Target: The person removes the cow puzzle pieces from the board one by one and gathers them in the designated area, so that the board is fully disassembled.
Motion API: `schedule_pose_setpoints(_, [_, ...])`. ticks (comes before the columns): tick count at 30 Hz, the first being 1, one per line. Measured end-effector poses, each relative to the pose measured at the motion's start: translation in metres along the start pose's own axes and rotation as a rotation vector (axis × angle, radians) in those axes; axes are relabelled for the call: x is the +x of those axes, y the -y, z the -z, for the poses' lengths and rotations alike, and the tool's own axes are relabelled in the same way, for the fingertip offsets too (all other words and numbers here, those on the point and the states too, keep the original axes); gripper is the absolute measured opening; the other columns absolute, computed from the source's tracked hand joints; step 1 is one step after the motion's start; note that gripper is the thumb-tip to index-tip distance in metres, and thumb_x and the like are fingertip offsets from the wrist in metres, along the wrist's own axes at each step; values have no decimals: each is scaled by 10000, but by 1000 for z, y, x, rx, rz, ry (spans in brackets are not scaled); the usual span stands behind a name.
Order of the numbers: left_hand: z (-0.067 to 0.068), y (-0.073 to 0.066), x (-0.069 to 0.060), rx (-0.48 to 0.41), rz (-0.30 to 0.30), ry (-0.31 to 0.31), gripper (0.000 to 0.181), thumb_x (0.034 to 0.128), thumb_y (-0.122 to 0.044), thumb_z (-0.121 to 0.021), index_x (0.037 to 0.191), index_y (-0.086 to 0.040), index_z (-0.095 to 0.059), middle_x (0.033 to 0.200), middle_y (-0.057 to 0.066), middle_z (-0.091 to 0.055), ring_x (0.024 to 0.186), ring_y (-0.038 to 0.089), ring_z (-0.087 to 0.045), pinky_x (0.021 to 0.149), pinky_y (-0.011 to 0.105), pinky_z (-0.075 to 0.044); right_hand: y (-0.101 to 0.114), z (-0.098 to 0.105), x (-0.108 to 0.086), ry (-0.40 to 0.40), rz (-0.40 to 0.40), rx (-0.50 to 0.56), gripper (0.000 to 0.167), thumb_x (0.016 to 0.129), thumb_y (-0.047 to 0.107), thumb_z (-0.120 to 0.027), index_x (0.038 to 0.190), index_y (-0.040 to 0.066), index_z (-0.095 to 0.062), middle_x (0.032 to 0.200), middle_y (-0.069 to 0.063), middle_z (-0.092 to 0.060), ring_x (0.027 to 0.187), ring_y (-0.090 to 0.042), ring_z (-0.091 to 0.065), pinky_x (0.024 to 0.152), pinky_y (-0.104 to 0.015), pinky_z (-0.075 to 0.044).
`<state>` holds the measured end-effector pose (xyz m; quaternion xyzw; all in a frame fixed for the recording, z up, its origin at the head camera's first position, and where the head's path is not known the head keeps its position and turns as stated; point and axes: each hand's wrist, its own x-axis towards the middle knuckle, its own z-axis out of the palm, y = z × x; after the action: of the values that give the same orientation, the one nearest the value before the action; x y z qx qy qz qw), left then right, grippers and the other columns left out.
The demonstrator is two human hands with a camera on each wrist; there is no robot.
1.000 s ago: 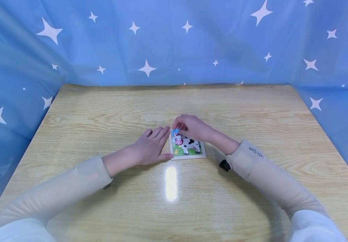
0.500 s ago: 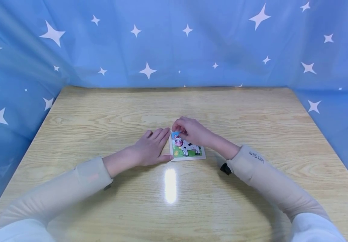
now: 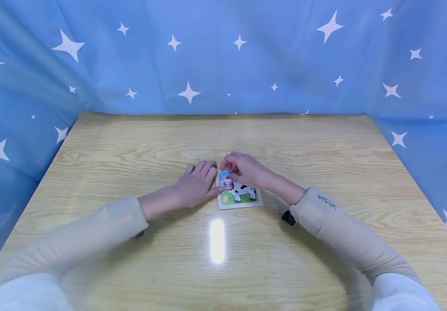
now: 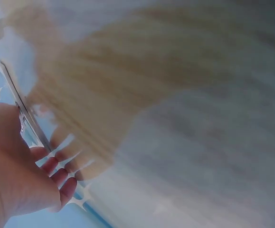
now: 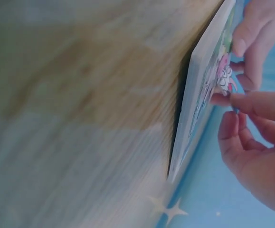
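A cow jigsaw puzzle (image 3: 243, 199) in a pale frame lies flat on the table. My right hand (image 3: 249, 172) is over its far left part, thumb and fingertips pinching a puzzle piece (image 5: 228, 80) with the cow's horn on it. In the right wrist view that piece looks tilted up from the board. My left hand (image 3: 196, 185) rests along the puzzle's left edge, its thumb lying over the picture near the cow's face. The left wrist view shows this hand (image 4: 18, 166) with relaxed fingers beside the board's edge. The right hand hides the far right part of the picture.
The wooden table (image 3: 130, 142) stretches out all round the puzzle. A blue curtain (image 3: 215, 56) with white stars hangs behind it and at both sides. Light reflects off the tabletop in front of the puzzle.
My left thumb has moved up from the puzzle's near left corner onto the picture, and the left fingers have bent more. My right hand keeps its pinch, and the view has shifted slightly.
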<state>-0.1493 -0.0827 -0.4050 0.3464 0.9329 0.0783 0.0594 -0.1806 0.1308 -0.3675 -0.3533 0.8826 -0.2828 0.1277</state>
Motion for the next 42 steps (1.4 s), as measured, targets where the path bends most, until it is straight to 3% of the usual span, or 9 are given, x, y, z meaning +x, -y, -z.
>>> schedule_pose_setpoints(12, [2,-3,1,-10,30,-12,463,1063,-510,-483,1105,-50,-443,1496,186,-375,1372,341,-358,978,511,-378,4,-1,-7,-10,121,2,207,910,-117,-654,1081,0,-646,876,-42,-613,799,-180,-577,746,-307,-513])
schedule_pose_setpoints(16, [4,-2,2,-13,35,-9,479,1058,-511,-493,1144,-42,-447,1503,186,-368,1375,340,-355,996,514,-367,4,0,-12,-37,139,9,197,912,-114,-665,1061,14,-652,873,-30,-615,799,-171,-565,737,-315,-507])
schedule_pose_setpoints(25, [1,-2,2,-4,36,-28,601,1050,-542,-490,1353,-25,-458,1528,176,-360,1391,333,-349,1011,509,-365,-13,10,-29,-108,45,81,209,921,-93,-674,1064,59,-663,884,-12,-608,843,-197,-568,780,-377,-513])
schedule_pose_setpoints(31, [-3,-2,1,18,16,-65,621,1051,-542,-488,1418,-41,-460,1509,168,-379,1375,331,-366,988,504,-380,-25,21,-42,-112,-35,95,203,924,-76,-691,1064,71,-687,909,-20,-619,878,-218,-585,828,-400,-534])
schedule_pose_setpoints(42, [-1,-1,-2,41,-18,-45,600,1072,-496,-466,1491,-68,-432,1509,184,-359,1366,358,-357,1010,533,-366,-44,40,-63,-120,-120,106,101,965,-2,-673,1053,48,-684,947,-85,-662,902,-225,-583,814,-395,-512])
